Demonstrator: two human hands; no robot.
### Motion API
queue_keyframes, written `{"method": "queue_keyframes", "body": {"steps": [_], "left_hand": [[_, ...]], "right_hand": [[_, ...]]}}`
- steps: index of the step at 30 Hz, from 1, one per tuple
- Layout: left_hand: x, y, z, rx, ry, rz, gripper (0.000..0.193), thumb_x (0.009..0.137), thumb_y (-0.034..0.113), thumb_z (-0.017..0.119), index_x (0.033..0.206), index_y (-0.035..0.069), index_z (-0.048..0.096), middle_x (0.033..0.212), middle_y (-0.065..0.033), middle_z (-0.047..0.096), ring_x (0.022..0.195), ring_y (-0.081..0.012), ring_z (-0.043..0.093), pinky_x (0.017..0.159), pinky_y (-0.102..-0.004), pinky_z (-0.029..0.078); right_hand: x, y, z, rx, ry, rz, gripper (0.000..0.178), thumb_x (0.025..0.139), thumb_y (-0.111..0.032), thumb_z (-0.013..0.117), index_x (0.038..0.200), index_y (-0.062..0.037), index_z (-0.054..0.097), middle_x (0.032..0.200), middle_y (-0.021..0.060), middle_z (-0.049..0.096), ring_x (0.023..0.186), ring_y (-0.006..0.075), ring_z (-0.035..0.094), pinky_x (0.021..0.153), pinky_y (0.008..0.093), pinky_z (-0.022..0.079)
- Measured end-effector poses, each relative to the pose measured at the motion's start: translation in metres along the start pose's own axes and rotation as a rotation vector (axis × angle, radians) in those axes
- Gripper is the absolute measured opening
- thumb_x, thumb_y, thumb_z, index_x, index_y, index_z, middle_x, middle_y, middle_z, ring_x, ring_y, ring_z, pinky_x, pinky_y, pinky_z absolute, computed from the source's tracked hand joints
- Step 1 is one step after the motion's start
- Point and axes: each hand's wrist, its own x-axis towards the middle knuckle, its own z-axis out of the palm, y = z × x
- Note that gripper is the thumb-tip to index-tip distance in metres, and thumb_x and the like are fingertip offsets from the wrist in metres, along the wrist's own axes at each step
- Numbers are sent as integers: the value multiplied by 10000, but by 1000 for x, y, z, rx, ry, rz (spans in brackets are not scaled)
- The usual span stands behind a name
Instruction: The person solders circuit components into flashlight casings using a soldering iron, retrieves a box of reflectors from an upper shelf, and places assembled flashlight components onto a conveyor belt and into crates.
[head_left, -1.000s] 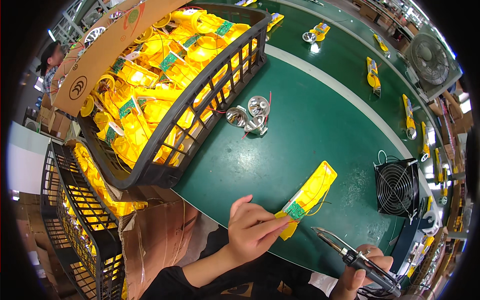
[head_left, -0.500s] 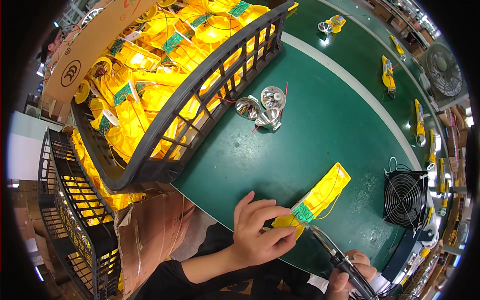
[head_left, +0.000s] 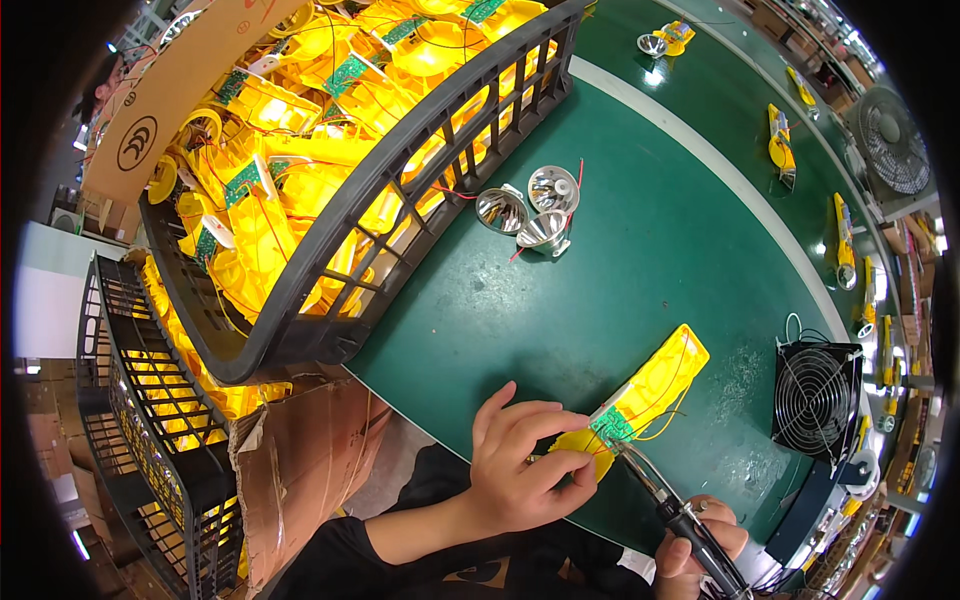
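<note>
Fingers of left hand [head_left: 520,470] pinch near end of yellow housing [head_left: 650,395] with green circuit board [head_left: 610,427], flat on green desk [head_left: 620,250]. Right hand [head_left: 700,540] fingers wrapped round soldering iron [head_left: 675,510], tip touching board. Silver reflectors [head_left: 530,210] far; black crate [head_left: 350,300] left; fan [head_left: 815,385] right.
</note>
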Motion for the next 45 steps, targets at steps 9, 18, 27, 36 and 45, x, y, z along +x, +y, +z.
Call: {"method": "queue_keyframes", "body": {"steps": [9, 18, 27, 36, 45], "left_hand": [[0, 1, 0, 3, -12, -6, 163, 489, 96, 660, 604, 141, 553, 871, -20, 543, 765, -215, 533, 815, -466, 347], [1, 2, 1, 9, -2, -5, 168, 488, 92, 658, 605, 141, 548, 875, -16, 544, 768, -211, 535, 824, -461, 340], [0, 1, 1, 6, -10, -9, 167, 493, 87, 655, 606, 138, 544, 875, -19, 543, 766, -211, 533, 833, -457, 332], [0, 1, 1, 3, -9, -9, 163, 494, 95, 659, 604, 140, 547, 872, -19, 543, 757, -213, 534, 826, -464, 335], [-1, 1, 0, 16, -6, -5, 152, 506, 97, 657, 605, 144, 551, 869, -18, 544, 755, -209, 536, 830, -461, 335]], "right_hand": [[0, 0, -2, -10, -43, 15, 389, 650, -295, 653, 763, -39, 383, 625, 91, 509, 439, 196, 496, 448, 279, 439], [-3, 2, -4, -8, -41, 35, 397, 649, -302, 647, 767, -44, 370, 612, 87, 506, 431, 197, 495, 441, 278, 435], [1, 1, -1, -2, -31, 4, 396, 658, -302, 652, 775, -44, 375, 629, 89, 518, 439, 194, 501, 444, 276, 435], [1, 0, -2, 7, -50, 33, 393, 661, -307, 648, 776, -42, 382, 642, 90, 523, 452, 194, 502, 452, 276, 434], [1, -7, -4, 8, 291, 40, 403, 688, -367, 586, 713, -84, 300, 520, 24, 361, 456, 125, 375, 476, 233, 328]]}}
